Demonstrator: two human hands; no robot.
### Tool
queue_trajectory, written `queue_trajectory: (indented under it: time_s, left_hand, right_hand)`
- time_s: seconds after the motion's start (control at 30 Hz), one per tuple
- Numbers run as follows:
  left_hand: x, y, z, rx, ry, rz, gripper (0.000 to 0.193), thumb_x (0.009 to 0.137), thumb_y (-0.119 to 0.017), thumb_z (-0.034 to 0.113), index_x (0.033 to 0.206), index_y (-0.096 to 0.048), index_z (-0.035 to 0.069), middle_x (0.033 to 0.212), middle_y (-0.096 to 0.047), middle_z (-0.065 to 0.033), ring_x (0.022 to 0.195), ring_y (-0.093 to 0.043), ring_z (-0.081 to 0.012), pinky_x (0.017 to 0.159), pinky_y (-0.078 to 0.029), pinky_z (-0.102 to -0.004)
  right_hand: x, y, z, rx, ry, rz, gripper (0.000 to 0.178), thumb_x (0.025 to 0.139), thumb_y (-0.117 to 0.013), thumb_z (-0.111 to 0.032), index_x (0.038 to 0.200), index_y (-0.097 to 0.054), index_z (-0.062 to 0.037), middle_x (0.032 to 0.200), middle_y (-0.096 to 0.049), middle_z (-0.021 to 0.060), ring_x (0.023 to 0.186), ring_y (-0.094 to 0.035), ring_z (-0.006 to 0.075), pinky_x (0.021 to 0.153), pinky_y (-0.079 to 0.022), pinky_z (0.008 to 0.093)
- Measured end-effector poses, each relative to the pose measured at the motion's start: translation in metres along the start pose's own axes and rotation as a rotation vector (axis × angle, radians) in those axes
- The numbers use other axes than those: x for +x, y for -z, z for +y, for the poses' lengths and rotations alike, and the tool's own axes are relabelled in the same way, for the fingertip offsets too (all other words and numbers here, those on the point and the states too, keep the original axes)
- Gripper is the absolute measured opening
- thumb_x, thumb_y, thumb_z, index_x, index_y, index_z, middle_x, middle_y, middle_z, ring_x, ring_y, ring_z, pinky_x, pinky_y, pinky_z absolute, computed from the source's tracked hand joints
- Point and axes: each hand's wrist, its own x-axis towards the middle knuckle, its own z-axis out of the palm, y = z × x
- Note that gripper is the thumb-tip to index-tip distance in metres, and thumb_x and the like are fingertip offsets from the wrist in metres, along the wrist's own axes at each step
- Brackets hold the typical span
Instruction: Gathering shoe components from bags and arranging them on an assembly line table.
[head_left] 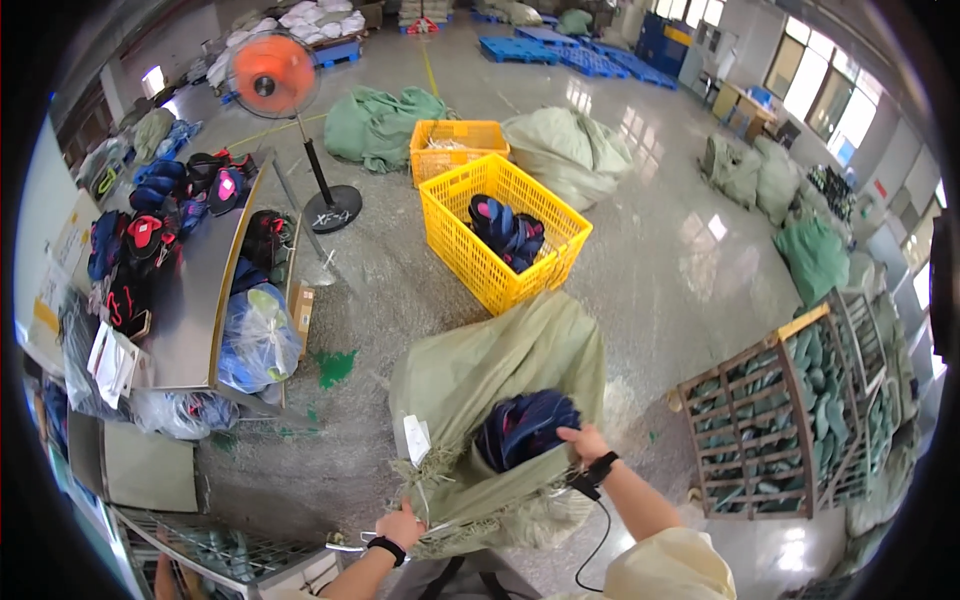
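Note:
A large pale green woven sack (500,347) lies in front of me with its frayed mouth spread toward me. In the mouth sits a bundle of dark blue striped pieces (528,428) that look like shoe uppers. My left hand (402,524) is closed on the frayed rim at the near left, where a white tie hangs. At the right side, my right hand (588,446) pinches the sack's edge, its fingertips close against the bundle. A white paper tag (416,440) hangs on the left of the mouth. The depth of the sack is hidden.
Just beyond stands a yellow plastic crate (470,250) holding similar dark blue pieces, with an orange crate (455,135) behind it. A fan (275,75) and a metal table (205,300) with uppers stand left. To the right is a caged cart (755,430) full of green pieces.

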Motion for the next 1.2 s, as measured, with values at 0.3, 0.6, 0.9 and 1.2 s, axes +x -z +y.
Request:
queue_trajectory:
  time_s: [0.3, 0.6, 0.9, 1.2]
  left_hand:
    - [0.001, -0.006, 0.009, 0.018, -0.393, 0.007, 0.053, 0.079, -0.044, 0.023, 0.13, -0.031, 0.015, 0.083, -0.063, -0.0181, 0.076, -0.062, -0.0339, 0.064, -0.047, -0.0461]
    - [0.087, 0.044, -0.142, -1.483, -0.467, 0.05, 0.034, 0.079, -0.048, 0.018, 0.11, -0.053, 0.006, 0.102, -0.061, -0.0071, 0.092, -0.059, -0.0182, 0.067, -0.048, -0.0327]
    - [0.111, 0.161, -0.156, -1.295, -0.734, 0.434, 0.042, 0.091, -0.036, 0.019, 0.132, -0.034, 0.014, 0.126, -0.046, -0.0052, 0.094, -0.052, -0.0108, 0.063, -0.049, -0.0253]
    - [0.039, 0.231, -0.343, -2.138, -0.524, 0.566, 0.052, 0.087, -0.031, 0.0, 0.133, -0.018, 0.02, 0.101, -0.057, -0.0095, 0.066, -0.059, -0.0166, 0.051, -0.037, -0.0217]
  right_hand:
    - [-0.24, 0.028, -0.265, 0.173, 0.613, -0.188, 0.02, 0.081, -0.06, -0.014, 0.093, -0.058, 0.0015, 0.081, -0.061, 0.0052, 0.067, -0.056, 0.0119, 0.059, -0.045, 0.0249]
    - [-0.313, -0.039, -0.365, 0.319, 0.901, -0.308, 0.026, 0.078, -0.059, -0.019, 0.091, -0.057, 0.0038, 0.083, -0.061, 0.0139, 0.073, -0.06, 0.0245, 0.069, -0.048, 0.0334]
    - [-0.298, -0.294, -0.424, -0.374, 0.681, -0.743, 0.032, 0.084, -0.051, -0.022, 0.101, -0.058, 0.0051, 0.091, -0.063, 0.0076, 0.086, -0.058, 0.0207, 0.076, -0.045, 0.0312]
    - [-0.212, -0.535, -0.49, -0.843, 0.472, -1.02, 0.044, 0.084, -0.056, -0.023, 0.119, -0.046, 0.0013, 0.11, -0.055, 0.0037, 0.097, -0.051, 0.0134, 0.087, -0.041, 0.0273]
